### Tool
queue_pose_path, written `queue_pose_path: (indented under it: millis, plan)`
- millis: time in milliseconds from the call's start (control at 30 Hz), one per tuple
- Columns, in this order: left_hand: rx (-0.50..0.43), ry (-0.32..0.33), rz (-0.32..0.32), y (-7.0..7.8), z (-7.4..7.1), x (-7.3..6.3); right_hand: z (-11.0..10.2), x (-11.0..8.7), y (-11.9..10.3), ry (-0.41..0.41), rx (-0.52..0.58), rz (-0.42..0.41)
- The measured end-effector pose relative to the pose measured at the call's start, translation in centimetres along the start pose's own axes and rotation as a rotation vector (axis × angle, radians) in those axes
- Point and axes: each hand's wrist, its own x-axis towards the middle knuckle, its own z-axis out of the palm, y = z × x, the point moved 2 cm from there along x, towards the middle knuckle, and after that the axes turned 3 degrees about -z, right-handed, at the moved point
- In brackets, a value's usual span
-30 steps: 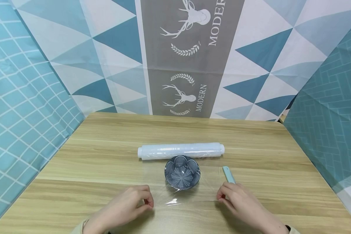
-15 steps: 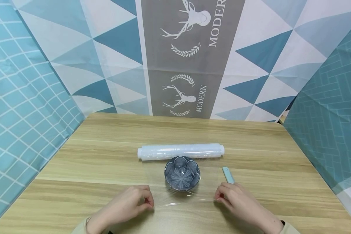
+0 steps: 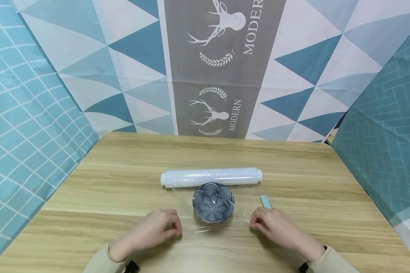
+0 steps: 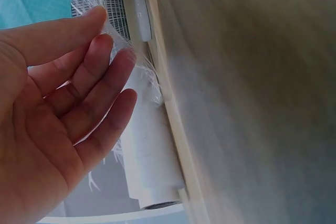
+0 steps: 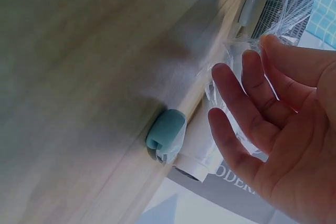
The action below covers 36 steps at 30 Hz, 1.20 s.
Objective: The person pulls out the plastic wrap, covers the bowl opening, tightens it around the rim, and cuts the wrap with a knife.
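A dark blue-grey patterned bowl (image 3: 213,203) stands at mid table with clear cling film (image 3: 202,229) stretched across it. The film runs from a white cling film roll (image 3: 212,177) lying just behind the bowl. At the front left, my left hand (image 3: 161,227) pinches the film between thumb and fingertips; in the left wrist view the film (image 4: 146,72) trails from those fingertips. My right hand (image 3: 274,226) pinches the other front corner, right of the bowl. Beyond that hand lies a light turquoise tool (image 3: 265,201), its near end hidden; the right wrist view shows its rounded end (image 5: 168,128).
The wooden table (image 3: 130,159) reaches back to a patterned cloth backdrop (image 3: 212,76). Blue checked cloth (image 3: 37,113) hangs at the left side and teal cloth (image 3: 386,144) at the right.
Both hands have shifted slightly away from me, carrying the film's front edge nearer the bowl. The film's sides look looser and more gathered. Bowl and roll stay in place.
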Motion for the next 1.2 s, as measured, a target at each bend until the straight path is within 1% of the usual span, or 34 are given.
queue_pose_path:
  millis: [133, 233, 433, 567, 800, 967, 1100, 1200]
  plan:
    - [0.032, -0.008, 0.0, -0.2, -0.2, 0.3, 0.1, 0.4, 0.4, -0.028, 0.013, 0.032]
    - [0.038, -0.011, 0.002, -0.3, -0.4, 0.5, 0.1, 0.7, 0.7, -0.039, 0.015, 0.044]
    - [-0.037, -0.017, -0.022, -0.7, -0.8, 0.9, 0.0, 1.3, 0.9, -0.045, 0.009, 0.037]
    - [-0.07, -0.007, -0.024, -0.9, -1.0, 1.1, 0.0, 1.8, 1.1, -0.042, -0.004, 0.037]
    - [-0.066, 0.002, -0.026, -1.3, -1.0, 1.6, 0.0, 2.3, 1.4, -0.03, 0.007, 0.032]
    - [-0.047, 0.022, -0.048, -1.5, -1.1, 2.2, -0.2, 2.7, 1.3, -0.002, -0.025, 0.026]
    - [-0.058, 0.04, -0.065, -1.5, -1.2, 2.6, -0.2, 3.0, 1.2, 0.004, -0.035, 0.025]
    - [-0.069, 0.066, -0.062, -1.5, -1.2, 2.9, -0.1, 3.2, 1.2, 0.007, -0.024, 0.036]
